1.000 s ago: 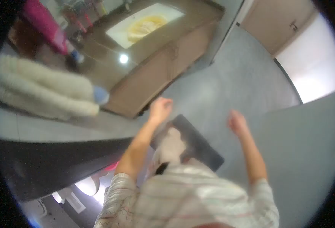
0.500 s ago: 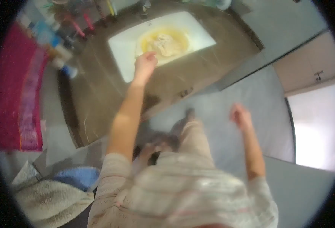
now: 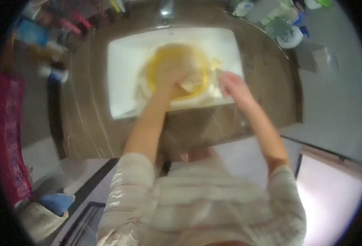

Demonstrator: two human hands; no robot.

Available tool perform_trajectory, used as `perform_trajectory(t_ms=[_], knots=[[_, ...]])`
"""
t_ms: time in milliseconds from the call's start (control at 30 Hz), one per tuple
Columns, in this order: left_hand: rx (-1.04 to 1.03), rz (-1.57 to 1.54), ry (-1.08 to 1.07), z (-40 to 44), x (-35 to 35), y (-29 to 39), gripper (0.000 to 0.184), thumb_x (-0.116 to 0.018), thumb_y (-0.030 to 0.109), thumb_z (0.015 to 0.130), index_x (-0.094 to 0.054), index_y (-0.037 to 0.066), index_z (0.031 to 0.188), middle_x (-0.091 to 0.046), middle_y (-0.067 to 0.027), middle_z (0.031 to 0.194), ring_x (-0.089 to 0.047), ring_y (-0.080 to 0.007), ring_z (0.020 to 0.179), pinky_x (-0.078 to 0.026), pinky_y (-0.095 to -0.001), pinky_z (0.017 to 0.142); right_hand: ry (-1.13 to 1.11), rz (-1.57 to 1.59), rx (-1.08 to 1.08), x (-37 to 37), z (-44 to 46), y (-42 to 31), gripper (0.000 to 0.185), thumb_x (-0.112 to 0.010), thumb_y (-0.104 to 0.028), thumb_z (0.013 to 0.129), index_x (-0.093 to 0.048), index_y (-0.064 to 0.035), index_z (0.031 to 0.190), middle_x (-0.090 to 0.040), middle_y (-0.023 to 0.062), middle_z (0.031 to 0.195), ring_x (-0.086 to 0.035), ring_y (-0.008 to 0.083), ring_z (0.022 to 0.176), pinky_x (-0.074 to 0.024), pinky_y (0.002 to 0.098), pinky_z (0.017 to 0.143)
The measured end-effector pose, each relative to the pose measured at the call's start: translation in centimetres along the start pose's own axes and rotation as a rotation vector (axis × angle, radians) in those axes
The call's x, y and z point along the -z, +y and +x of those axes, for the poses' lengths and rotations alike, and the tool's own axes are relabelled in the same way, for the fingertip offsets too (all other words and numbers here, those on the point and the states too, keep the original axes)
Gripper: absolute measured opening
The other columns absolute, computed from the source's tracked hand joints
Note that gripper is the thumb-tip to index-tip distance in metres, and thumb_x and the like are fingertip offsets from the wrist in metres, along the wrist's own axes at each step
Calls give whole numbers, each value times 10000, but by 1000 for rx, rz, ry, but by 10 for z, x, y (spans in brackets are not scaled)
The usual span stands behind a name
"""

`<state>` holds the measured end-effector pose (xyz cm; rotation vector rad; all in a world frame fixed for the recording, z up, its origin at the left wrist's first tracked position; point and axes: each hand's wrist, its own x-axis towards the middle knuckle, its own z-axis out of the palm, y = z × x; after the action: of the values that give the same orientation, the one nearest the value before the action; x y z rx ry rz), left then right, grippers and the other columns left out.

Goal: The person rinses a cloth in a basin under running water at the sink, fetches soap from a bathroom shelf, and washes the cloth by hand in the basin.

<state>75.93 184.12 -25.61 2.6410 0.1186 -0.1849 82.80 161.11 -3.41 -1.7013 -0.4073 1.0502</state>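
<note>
A yellow basin [image 3: 151,73] stands inside a white rectangular sink [image 3: 121,82]. In the basin lies a crumpled whitish cloth [image 3: 194,83], blurred. My left hand [image 3: 172,78] reaches into the basin beside the cloth, its fingers smeared by motion, so its grip cannot be made out. Just right of the basin, over the sink's front right part, is my right hand [image 3: 233,87]. Its fingers look curled together; a pale patch shows at their tips, too blurred to name.
A metal faucet [image 3: 166,9] rises behind the sink. A white bottle [image 3: 291,37] and other bottles stand on the brown countertop [image 3: 86,123] at the back right. Toiletries, including a blue-capped tube [image 3: 58,75], line the left. A magenta towel [image 3: 9,135] hangs at far left.
My view has swung to face the sink more squarely. My left hand has gone from the sink's front edge into the basin. My right hand has come up from beside my body to the sink.
</note>
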Motion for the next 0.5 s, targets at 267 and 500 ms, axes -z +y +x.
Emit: perform_trajectory(t_ms=[267,500], knots=[[815,-664,258,-41,2,12,353,-589,273,702,-572,-5,918,-599,-181,767,-589,-292,706,-461,-357,663,-131,-833,318,-64,147,52,177,-500,-188,772,-538,-16,790,-552,120,657,-546,208,560,-437,315,506],[743,-340,254,-56,76,52,389,-565,236,691,-538,13,1009,-587,-199,844,-571,-288,807,-454,-346,717,-145,-1260,408,-83,174,86,168,-510,-108,696,-557,-30,837,-575,162,837,-565,314,776,-454,370,683]])
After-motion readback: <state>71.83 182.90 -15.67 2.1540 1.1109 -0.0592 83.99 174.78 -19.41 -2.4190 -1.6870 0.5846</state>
